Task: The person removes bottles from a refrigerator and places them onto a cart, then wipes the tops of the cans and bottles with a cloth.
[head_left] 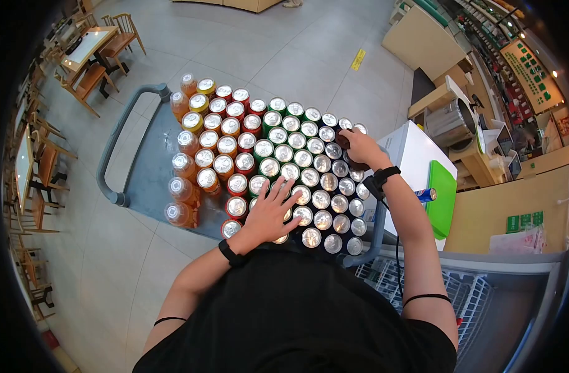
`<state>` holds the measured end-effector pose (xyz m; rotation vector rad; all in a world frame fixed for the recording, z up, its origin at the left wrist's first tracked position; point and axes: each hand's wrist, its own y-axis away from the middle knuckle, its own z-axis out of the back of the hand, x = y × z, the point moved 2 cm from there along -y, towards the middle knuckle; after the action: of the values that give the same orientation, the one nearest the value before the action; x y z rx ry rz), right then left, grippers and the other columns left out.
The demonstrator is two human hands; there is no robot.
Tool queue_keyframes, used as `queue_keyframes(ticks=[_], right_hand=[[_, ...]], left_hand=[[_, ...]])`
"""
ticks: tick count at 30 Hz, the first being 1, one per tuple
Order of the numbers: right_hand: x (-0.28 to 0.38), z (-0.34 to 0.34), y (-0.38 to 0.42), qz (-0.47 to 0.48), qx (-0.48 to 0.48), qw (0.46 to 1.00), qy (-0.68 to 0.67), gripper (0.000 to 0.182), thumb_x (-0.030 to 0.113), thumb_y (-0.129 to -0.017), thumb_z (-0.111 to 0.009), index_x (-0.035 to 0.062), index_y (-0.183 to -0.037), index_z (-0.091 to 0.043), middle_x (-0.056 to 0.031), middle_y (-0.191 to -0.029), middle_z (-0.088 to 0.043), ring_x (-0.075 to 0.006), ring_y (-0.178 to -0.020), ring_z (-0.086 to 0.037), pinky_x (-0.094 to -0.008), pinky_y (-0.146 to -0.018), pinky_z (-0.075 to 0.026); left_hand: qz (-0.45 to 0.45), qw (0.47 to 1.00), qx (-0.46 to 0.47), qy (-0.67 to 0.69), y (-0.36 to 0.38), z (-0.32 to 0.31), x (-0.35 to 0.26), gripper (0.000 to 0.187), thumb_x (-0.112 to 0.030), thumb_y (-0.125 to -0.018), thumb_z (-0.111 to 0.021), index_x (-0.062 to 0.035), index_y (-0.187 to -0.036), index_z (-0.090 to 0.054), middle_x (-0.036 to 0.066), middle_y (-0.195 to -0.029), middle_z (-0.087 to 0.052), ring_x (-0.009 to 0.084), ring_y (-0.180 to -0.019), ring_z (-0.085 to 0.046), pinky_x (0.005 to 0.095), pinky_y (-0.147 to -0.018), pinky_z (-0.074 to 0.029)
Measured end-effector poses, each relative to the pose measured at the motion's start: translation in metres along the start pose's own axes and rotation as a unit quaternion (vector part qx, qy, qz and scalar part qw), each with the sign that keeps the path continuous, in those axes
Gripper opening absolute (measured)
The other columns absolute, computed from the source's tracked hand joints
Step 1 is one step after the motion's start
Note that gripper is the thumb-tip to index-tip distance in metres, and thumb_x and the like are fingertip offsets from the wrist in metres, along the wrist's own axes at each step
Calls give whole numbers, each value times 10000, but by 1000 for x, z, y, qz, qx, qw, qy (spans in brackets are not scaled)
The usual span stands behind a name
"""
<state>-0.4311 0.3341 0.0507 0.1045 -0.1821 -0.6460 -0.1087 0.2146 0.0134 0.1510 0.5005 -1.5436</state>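
Rows of drink cans (pixel 263 148) stand upright on a grey cart (pixel 149 163), their silver tops facing up. My left hand (pixel 272 211) lies with spread fingers over the can tops near the front middle. At the right end of the rows, my right hand (pixel 362 149) is closed on a dark brown thing (pixel 343 138), which shows on both sides of my fingers; its kind I cannot tell. It rests over the dark-sided cans (pixel 322 163) there. Orange drink bottles (pixel 183 165) line the left side of the cans.
A white surface right of the cart bears a green board (pixel 441 199) and a blue can (pixel 426 195). Below it is an open chiller with wire racks (pixel 468 292). A steel pot (pixel 451 124) stands on a counter at right. Wooden chairs (pixel 85 84) and tables are at left.
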Motion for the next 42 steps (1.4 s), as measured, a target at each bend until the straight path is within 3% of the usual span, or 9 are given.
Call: queue_keyframes(ticks=[5, 7, 11, 17, 25, 28, 30, 35, 42], right_hand=[[0, 26, -7, 70, 168, 983, 34, 418, 43, -770, -616, 95, -1182, -668, -178, -1153, -676, -383, -1081, -641, -469, -875, -530], [-9, 36, -8, 56, 125, 986, -92, 416, 30, -757, -615, 84, -1164, -678, -183, -1201, -671, -378, -1088, -639, -463, -899, -528], [-18, 7, -1, 15, 1, 1000, 23, 424, 43, -796, -582, 117, -1204, -674, -186, -1183, -656, -403, -1077, -629, -460, -911, -531], [-18, 26, 19, 90, 85, 991, -45, 421, 38, -818, -564, 125, -1214, -676, -182, -1152, -674, -394, -1074, -635, -447, -926, -524], [-53, -6, 30, -25, -70, 997, -32, 450, 27, -774, -567, 88, -1207, -671, -216, -1122, -695, -400, -1072, -649, -435, -940, -529], [-30, 11, 32, -30, -51, 998, 1, 476, 17, -756, -582, 96, -1217, -669, -215, -1122, -698, -395, -1060, -656, -430, -928, -536], [-37, 25, 30, -7, 98, 994, -41, 508, -7, -740, -591, 90, -1234, -661, -225, -1123, -696, -390, -1065, -657, -426, -931, -537], [-59, 25, 23, -21, 22, 978, -207, 500, -33, -745, -576, 53, -1230, -660, -225, -1126, -706, -381, -1090, -658, -412, -949, -533], [-30, 14, 37, -14, 29, 999, -4, 563, -19, -768, -537, 99, -1316, -590, -256, -1173, -631, -462, -1067, -613, -464, -958, -514]], left_hand=[[9, 1000, -14, 2, 4, -2, 1, 631, -507, -951, -555, -137, -1458, -491, 165, -1572, -364, 360, -1480, -287, 573, -1196, -190], [2, 1000, -11, 2, 2, -2, 1, 630, -510, -948, -561, -138, -1452, -494, 165, -1572, -364, 358, -1480, -286, 577, -1193, -196], [4, 1000, -12, 3, 2, -4, 1, 632, -503, -945, -567, -141, -1457, -488, 167, -1576, -358, 362, -1481, -283, 583, -1192, -198], [4, 1000, -4, 3, 3, -2, 1, 634, -502, -945, -563, -135, -1457, -488, 168, -1581, -352, 364, -1483, -276, 584, -1194, -192], [1, 1000, -5, 10, 1, -4, 1, 638, -495, -946, -560, -144, -1472, -477, 163, -1582, -352, 361, -1486, -272, 583, -1201, -176], [3, 1000, -19, 10, 3, -3, 1, 617, -493, -948, -566, -137, -1448, -500, 166, -1575, -359, 356, -1481, -283, 580, -1195, -190], [5, 1000, -18, 6, 4, -3, 1, 615, -493, -948, -567, -136, -1445, -502, 168, -1575, -359, 355, -1479, -286, 580, -1194, -192], [2, 1000, -25, 6, 4, -3, 2, 616, -497, -948, -566, -136, -1443, -503, 168, -1576, -358, 356, -1476, -292, 580, -1193, -194], [3, 1000, -15, 6, 4, -4, 2, 629, -501, -944, -565, -139, -1453, -494, 164, -1578, -355, 361, -1474, -291, 580, -1195, -187]])
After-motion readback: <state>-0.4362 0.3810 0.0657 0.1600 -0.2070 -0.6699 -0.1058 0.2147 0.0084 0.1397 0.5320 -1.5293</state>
